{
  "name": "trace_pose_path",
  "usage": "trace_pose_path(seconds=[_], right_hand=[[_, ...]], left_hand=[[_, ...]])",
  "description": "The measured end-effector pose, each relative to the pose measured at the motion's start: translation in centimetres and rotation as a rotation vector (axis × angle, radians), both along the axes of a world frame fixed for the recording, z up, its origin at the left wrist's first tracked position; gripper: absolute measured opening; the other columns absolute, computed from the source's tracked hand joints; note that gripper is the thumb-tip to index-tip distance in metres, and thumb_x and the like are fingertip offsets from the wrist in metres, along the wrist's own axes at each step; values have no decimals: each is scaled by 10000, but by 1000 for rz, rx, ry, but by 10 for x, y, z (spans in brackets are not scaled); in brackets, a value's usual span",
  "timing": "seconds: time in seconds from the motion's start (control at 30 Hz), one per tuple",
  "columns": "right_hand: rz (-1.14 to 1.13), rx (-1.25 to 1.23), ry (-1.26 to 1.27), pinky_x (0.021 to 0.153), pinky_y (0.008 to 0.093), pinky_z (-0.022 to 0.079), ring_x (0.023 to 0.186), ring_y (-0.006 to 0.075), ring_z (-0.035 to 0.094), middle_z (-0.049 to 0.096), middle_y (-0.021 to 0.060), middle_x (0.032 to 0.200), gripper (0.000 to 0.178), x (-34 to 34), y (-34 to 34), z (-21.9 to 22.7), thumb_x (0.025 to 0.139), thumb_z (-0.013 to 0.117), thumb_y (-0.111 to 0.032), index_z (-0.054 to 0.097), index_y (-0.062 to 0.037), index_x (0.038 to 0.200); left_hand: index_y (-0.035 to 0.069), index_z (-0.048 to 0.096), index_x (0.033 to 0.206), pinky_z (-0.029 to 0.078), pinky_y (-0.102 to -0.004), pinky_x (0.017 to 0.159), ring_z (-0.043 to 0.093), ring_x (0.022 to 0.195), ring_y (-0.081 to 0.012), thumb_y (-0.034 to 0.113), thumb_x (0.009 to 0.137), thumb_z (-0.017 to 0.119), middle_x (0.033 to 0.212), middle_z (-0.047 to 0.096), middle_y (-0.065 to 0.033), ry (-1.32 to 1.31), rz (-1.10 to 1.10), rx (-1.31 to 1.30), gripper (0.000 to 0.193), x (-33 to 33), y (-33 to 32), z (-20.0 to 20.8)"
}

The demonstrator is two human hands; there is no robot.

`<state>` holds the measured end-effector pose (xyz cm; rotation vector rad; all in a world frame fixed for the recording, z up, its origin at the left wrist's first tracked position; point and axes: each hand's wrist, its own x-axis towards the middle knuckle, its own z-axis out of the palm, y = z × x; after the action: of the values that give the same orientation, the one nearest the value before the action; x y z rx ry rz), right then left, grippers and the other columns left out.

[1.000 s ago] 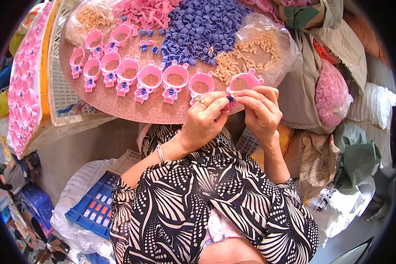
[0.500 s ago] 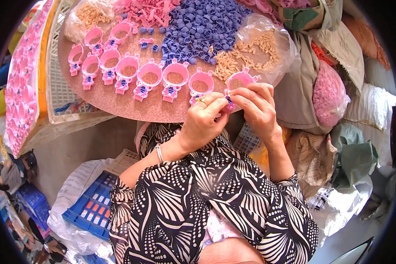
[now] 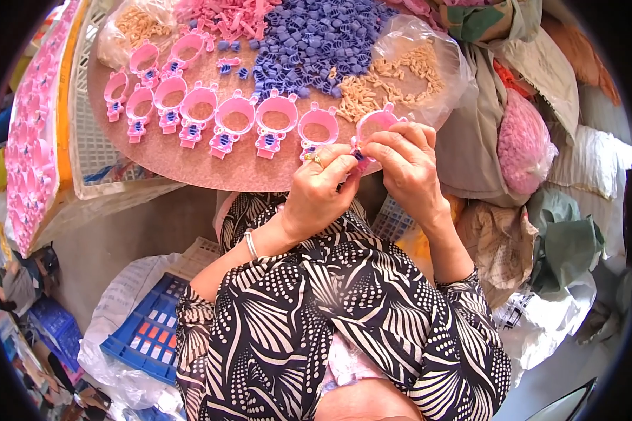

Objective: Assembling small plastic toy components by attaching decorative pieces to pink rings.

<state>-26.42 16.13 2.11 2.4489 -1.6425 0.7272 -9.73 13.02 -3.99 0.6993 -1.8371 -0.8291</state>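
Observation:
Above my lap, at the near edge of the round table, I hold a pink plastic figure (image 3: 379, 125) with a ring-shaped head and small ears. My right hand (image 3: 411, 167) is closed on its lower body, just under the ring. The fingers of my left hand (image 3: 321, 186) are pinched at the same body from the other side, where a bit of blue shows. Fingertips hide most of that spot. Left of it, partly behind my left hand, a similar pink figure (image 3: 318, 128) lies on the table. Several more, with blue pieces on their bodies, lie further left, such as this pink figure (image 3: 276, 116).
On the round table (image 3: 189, 165) lie a heap of small blue pieces (image 3: 316, 45), pink pieces (image 3: 232, 17) and beige pieces (image 3: 361, 102) beside a clear plastic bag (image 3: 453, 81). A white crate (image 3: 91, 179) stands left; sacks (image 3: 481, 126) crowd the right. A blue tray (image 3: 147, 326) is below left.
Both hands stay on the pink figure and have shifted slightly left with it, the fingers adjusting a little at its body. The whole table view has moved slightly up and left.

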Motion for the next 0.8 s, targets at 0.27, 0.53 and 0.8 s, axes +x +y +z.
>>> trace_pose_path(seconds=[0.27, 0.53, 0.8], right_hand=[[-87, -80, -69, 873, 341, 392, 963, 213, 580, 683, -6, 996, 415, -6, 0, 14, 687, 630, 15, 734, -148, 1054], [-251, -173, -252, 865, 344, 448, 990, 243, 624, 676, 64, 1100, 382, -6, 2, -7, 750, 643, 82, 706, -94, 1084], [-399, -16, -266, 732, 358, 495, 787, 258, 640, 687, 88, 862, 172, -16, -8, -72, 749, 767, -75, 693, -63, 903]], left_hand=[[12, 654, 901, 571, -317, 674, 683, 774, -220, -36, 723, 736, 916, 640, -105, 9, -14, 301, 202, 5, -2, 4], [-3, 645, 928, 575, -235, 649, 668, 775, -109, -46, 737, 791, 952, 620, -62, 17, 78, 263, 244, 11, -9, 10], [-17, 638, 959, 575, -219, 659, 652, 795, -102, -50, 749, 797, 996, 585, -56, 47, 160, 358, 266, 14, -12, 7]])
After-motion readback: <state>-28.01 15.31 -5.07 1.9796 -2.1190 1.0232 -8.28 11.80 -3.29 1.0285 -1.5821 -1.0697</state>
